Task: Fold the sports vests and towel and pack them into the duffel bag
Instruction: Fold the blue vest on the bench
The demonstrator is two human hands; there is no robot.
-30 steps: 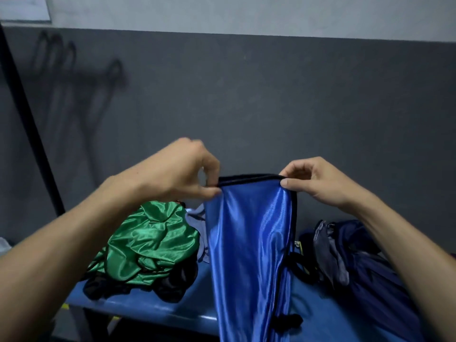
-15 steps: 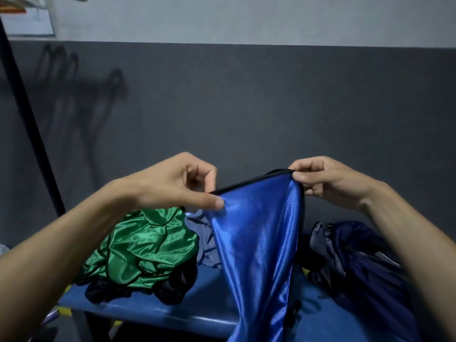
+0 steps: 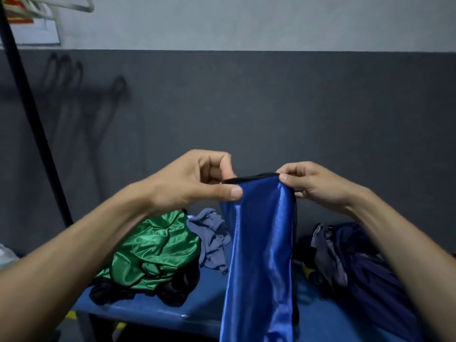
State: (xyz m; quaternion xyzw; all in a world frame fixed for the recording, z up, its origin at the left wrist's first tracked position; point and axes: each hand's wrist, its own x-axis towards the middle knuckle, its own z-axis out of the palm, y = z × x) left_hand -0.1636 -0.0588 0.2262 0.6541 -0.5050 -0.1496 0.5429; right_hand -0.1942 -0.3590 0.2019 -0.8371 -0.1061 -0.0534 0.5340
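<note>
A shiny blue sports vest (image 3: 261,243) with black trim hangs in the air above the bench. My left hand (image 3: 195,181) pinches its top left corner between thumb and fingers. My right hand (image 3: 311,183) pinches the top right corner. A crumpled green vest (image 3: 153,253) lies on the bench at the left, over some black fabric (image 3: 172,290). A grey-blue towel (image 3: 209,238) is bunched just behind the hanging vest. The dark navy duffel bag (image 3: 357,262) sits at the right, partly behind my right forearm.
A blue bench (image 3: 153,314) carries everything; its front edge runs along the bottom left. The dark grey wall stands close behind. A black pole (image 3: 32,119) leans at the far left, with pale hangers (image 3: 61,6) at the top corner.
My hands have come closer together and the vest's top edge has levelled out. The view has tilted upward a little, showing more of the wall and hangers.
</note>
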